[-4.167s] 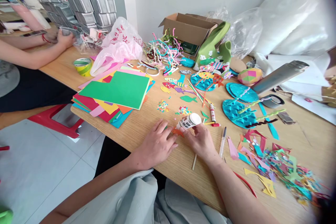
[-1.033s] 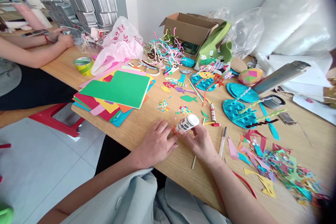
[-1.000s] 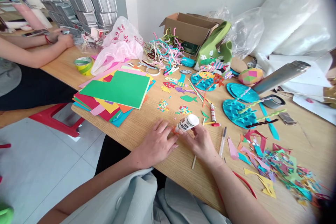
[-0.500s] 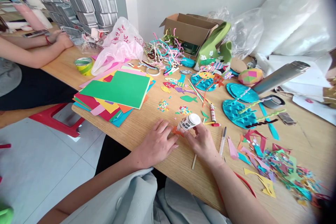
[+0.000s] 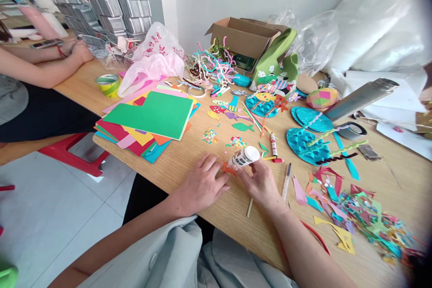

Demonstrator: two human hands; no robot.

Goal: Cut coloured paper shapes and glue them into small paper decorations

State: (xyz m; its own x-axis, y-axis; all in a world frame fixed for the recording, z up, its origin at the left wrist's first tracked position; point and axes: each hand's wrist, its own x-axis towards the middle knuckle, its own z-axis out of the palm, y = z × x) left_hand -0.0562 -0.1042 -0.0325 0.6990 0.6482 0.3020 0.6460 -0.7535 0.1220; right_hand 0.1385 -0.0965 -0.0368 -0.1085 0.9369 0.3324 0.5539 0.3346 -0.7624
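Note:
My right hand point(image 5: 263, 184) grips a white glue bottle point(image 5: 245, 157) with printing on its side. The bottle leans over, its broad white end up and its lower end down at a small orange paper piece point(image 5: 227, 168). My left hand point(image 5: 205, 182) lies palm down on the table, fingers spread, with its fingertips at the left edge of that orange piece. Part of the orange paper is hidden behind the bottle and my fingers. Just beyond are two little heaps of coloured paper bits point(image 5: 236, 142) and a green paper fish point(image 5: 243, 127).
Coloured paper sheets point(image 5: 162, 114) are stacked at left. Paper scraps point(image 5: 367, 216), a pen point(image 5: 286, 182) and blue craft pieces point(image 5: 305, 146) lie at right. Pipe cleaners point(image 5: 212, 67) and a cardboard box point(image 5: 241, 38) stand behind. Another person's hands point(image 5: 77, 49) rest at the far left.
The glue bottle has tipped very slightly to the right in my right hand. My left hand stays in place.

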